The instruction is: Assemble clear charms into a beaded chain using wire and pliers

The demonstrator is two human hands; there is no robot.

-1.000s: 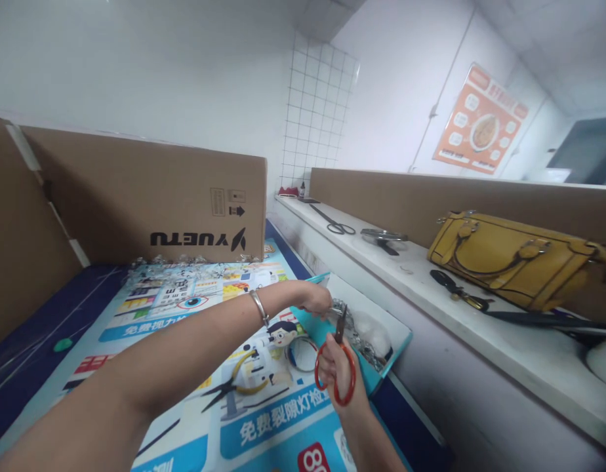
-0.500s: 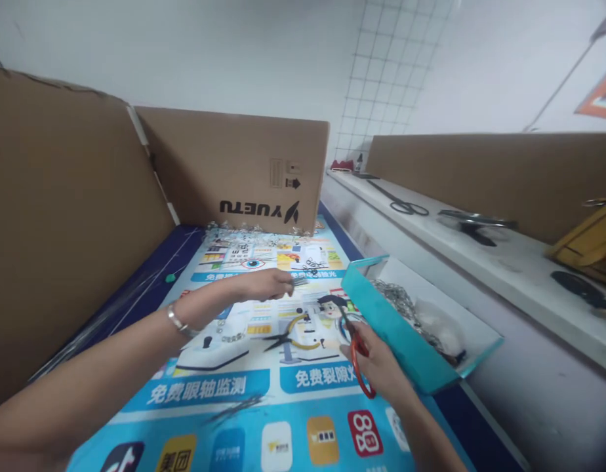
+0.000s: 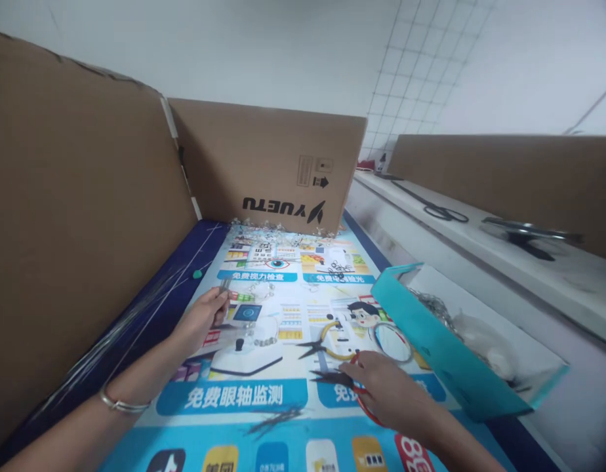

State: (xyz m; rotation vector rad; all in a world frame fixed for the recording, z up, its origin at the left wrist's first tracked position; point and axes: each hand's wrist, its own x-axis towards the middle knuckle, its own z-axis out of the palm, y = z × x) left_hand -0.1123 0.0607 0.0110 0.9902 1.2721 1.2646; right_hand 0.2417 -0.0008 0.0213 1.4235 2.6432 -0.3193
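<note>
My left hand (image 3: 202,321), a bracelet on its wrist, is closed with fingertips pinching a small bunch of thin wire pieces (image 3: 225,286) above the left side of the printed mat. My right hand (image 3: 389,387) is wrapped round red-handled pliers (image 3: 332,378), their dark pointed jaws aimed left. Just beyond them lie yellow-handled pliers (image 3: 313,349) on the mat. Nearer to me is a loose pile of short wires (image 3: 276,420). Wire chains (image 3: 265,341) rest on the mat between my hands.
A turquoise box (image 3: 431,347) holding tangled metal pieces stands at the right. Long thin wires (image 3: 111,334) lie along the left edge. Cardboard panels (image 3: 263,157) wall off the back and left. Small wire pieces (image 3: 340,269) lie farther back. A white ledge (image 3: 460,229) carries scissors (image 3: 445,214).
My left hand has moved left with the wire pieces, away from the mat's middle. My right hand has turned the red-handled pliers so the jaws point left. The view has shifted left.
</note>
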